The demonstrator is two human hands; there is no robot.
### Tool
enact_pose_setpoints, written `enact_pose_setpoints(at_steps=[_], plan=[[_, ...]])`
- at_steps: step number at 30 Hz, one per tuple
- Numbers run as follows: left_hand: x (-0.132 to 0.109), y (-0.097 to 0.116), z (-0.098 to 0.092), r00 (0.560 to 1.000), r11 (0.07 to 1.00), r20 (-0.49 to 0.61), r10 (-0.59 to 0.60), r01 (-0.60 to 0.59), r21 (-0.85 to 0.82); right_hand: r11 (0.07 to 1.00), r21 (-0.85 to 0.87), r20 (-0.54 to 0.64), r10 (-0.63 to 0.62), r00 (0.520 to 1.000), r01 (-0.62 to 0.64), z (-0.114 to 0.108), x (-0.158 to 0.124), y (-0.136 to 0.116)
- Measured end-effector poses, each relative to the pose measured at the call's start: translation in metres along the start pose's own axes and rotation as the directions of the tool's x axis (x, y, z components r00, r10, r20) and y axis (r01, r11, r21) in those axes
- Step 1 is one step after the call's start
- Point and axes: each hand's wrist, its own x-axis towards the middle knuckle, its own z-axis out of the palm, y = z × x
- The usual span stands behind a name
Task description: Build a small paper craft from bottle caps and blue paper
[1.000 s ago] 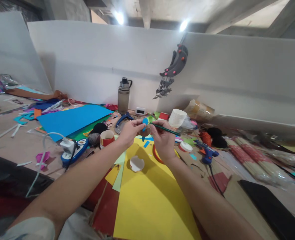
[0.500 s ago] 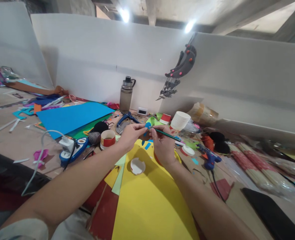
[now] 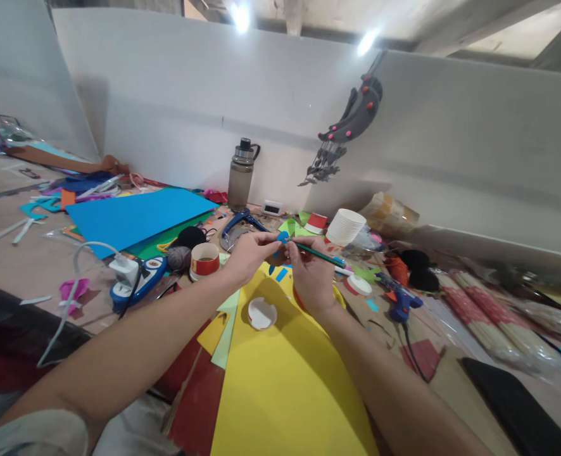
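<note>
My left hand pinches a small blue paper piece above the yellow sheet. Its fingers are closed on the piece's left side. My right hand grips a green pencil whose tip meets the blue piece. The two hands almost touch over the middle of the table. A small brown object sits behind the blue piece, mostly hidden by my fingers.
A white lid lies on the yellow sheet. A red-and-white paper cup, yarn balls, a blue sheet, a water bottle, a stack of white cups and a blue glue gun surround the hands.
Both hands have stayed together on the blue piece and dropped slightly toward the table. The view has shifted a little to the left.
</note>
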Motion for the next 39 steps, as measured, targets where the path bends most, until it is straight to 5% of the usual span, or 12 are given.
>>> enact_pose_setpoints(at_steps=[39], plan=[[0.000, -0.002, -0.002, 1.000, 0.999, -0.028, 0.003, -0.002, 0.033, 0.992, -0.077, -0.024, -0.099, 0.995, 0.097, 0.001, -0.001, -0.007]])
